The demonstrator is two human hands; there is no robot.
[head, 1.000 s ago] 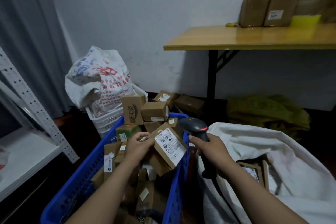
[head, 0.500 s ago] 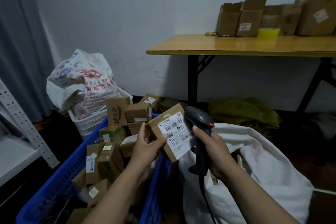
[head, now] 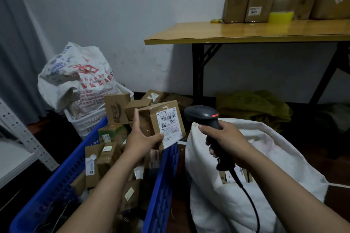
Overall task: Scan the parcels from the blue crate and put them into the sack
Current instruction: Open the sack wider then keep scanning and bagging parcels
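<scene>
Head view: blue crate (head: 62,181) at lower left, packed with cardboard boxes (head: 106,159). Your left hand (head: 141,138) is above crate's right wall and pinches parcel (head: 163,117), thumb on lower corner of label (head: 168,128), fingers up behind box. Label faces you. Scanner (head: 203,116) just right of parcel, not touching, red light lit on head. Your right hand (head: 227,143) wraps fully round scanner handle; cable (head: 250,200) hangs below. White sack (head: 284,149) under that hand, mouth open, labelled packets (head: 233,176) inside. Wooden table (head: 246,32) beyond.
</scene>
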